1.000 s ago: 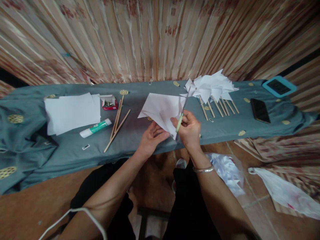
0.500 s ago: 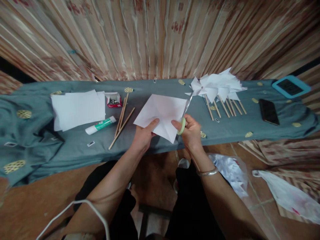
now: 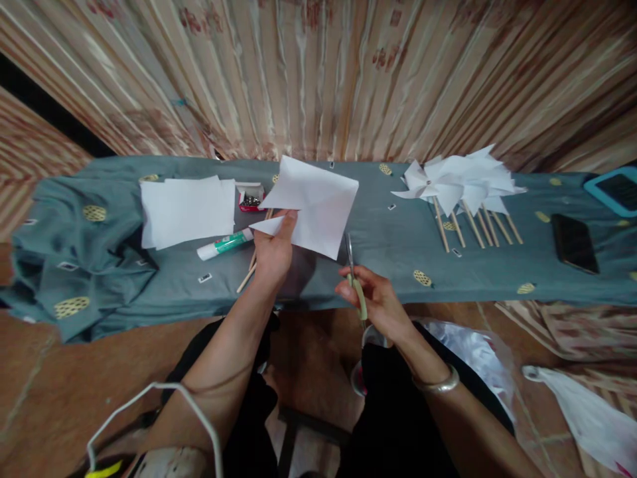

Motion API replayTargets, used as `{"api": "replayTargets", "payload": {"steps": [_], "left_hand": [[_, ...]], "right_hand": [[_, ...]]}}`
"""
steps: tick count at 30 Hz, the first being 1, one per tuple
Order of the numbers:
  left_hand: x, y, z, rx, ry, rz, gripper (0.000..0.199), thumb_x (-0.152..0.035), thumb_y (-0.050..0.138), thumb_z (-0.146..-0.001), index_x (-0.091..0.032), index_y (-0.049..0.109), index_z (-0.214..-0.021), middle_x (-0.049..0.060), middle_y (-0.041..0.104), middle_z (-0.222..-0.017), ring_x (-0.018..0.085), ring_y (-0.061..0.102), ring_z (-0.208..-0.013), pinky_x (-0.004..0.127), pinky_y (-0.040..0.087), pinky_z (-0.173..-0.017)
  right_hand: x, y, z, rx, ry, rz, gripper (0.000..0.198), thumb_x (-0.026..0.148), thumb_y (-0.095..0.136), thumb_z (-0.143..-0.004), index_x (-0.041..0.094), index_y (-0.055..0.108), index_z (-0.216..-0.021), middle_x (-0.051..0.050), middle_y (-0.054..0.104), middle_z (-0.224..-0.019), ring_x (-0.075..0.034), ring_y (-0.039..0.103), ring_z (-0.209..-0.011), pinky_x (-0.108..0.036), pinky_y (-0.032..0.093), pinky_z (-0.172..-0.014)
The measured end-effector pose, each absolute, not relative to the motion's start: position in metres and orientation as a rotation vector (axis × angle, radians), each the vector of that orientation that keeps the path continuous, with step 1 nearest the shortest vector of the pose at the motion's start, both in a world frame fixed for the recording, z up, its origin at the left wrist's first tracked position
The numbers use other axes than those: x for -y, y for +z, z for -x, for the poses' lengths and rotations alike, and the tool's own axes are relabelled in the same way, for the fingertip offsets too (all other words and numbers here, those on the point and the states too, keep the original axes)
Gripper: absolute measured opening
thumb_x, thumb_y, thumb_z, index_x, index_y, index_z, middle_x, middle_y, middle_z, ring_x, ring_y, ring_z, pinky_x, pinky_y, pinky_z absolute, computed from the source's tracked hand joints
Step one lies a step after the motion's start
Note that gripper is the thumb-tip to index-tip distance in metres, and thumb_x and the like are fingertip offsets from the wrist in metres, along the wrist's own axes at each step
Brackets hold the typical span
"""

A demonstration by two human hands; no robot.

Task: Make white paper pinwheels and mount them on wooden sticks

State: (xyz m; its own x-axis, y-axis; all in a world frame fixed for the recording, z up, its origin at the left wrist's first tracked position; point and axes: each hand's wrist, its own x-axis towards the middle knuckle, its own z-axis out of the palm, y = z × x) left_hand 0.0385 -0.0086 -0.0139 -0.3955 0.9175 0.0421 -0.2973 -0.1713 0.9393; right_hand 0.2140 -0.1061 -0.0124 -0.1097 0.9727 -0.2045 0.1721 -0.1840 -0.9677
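Observation:
A white sheet of paper [image 3: 318, 206] with a slit cut in from its left side is pinched in my left hand [image 3: 275, 251], thumb on top. Scissors [image 3: 356, 285] with pale green handles are in my right hand [image 3: 375, 299], their blades pointing up beside the paper's lower right corner and apart from it. Below the sheet, partly covered by my left hand, lie thin wooden sticks [image 3: 247, 277]. A glue stick [image 3: 225, 244] rests left of that hand. Behind it stands a small red and white box [image 3: 250, 198] of metal pins.
A stack of white paper [image 3: 189, 211] lies at the left on the green cloth [image 3: 318, 292]. Several paper pinwheels [image 3: 462, 180] on sticks lie at the right, then a black phone [image 3: 574, 243] and a blue-framed tablet [image 3: 614, 190]. Plastic bags [image 3: 587, 411] are on the floor.
The sheet has been turned, and a slit now shows at its left. My right hand has drawn the scissors away from the paper, down toward me. The view has shifted left.

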Motion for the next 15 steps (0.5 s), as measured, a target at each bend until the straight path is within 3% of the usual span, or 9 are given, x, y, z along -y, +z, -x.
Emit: {"api": "replayTargets", "payload": {"steps": [7, 12, 15], "left_hand": [[0.0081, -0.0139, -0.0348, -1.122, 1.706, -0.807, 0.039, -0.045, 0.082, -0.066, -0.019, 0.066, -0.091, 0.007, 0.073, -0.101, 0.022, 0.068, -0.101, 0.034, 0.054, -0.093], [0.0093, -0.0164, -0.038, -1.151, 1.693, -0.831, 0.031, -0.04, 0.079, -0.07, -0.018, 0.067, -0.089, 0.007, 0.073, -0.097, 0.022, 0.069, -0.092, 0.036, 0.054, -0.093], [0.0116, -0.0159, -0.0406, -1.165, 1.689, -0.853, 0.028, -0.037, 0.078, -0.072, -0.017, 0.068, -0.089, 0.006, 0.073, -0.093, 0.02, 0.069, -0.086, 0.037, 0.055, -0.09]], "right_hand": [[0.1163, -0.0114, -0.2126, 1.546, 1.471, 1.451, 0.037, 0.048, 0.074, -0.078, 0.022, 0.063, -0.103, 0.001, 0.07, -0.078, -0.014, 0.059, -0.068, -0.028, 0.045, -0.066], [0.1144, -0.0171, -0.2158, 1.55, 1.427, 1.518, 0.039, 0.053, 0.072, -0.078, 0.021, 0.066, -0.099, 0.003, 0.059, -0.069, -0.012, 0.05, -0.061, -0.025, 0.04, -0.057], [0.1132, -0.0192, -0.2166, 1.478, 1.479, 1.483, 0.043, 0.058, 0.073, -0.076, 0.02, 0.067, -0.096, 0.003, 0.057, -0.068, -0.012, 0.052, -0.063, -0.024, 0.04, -0.056]]}}
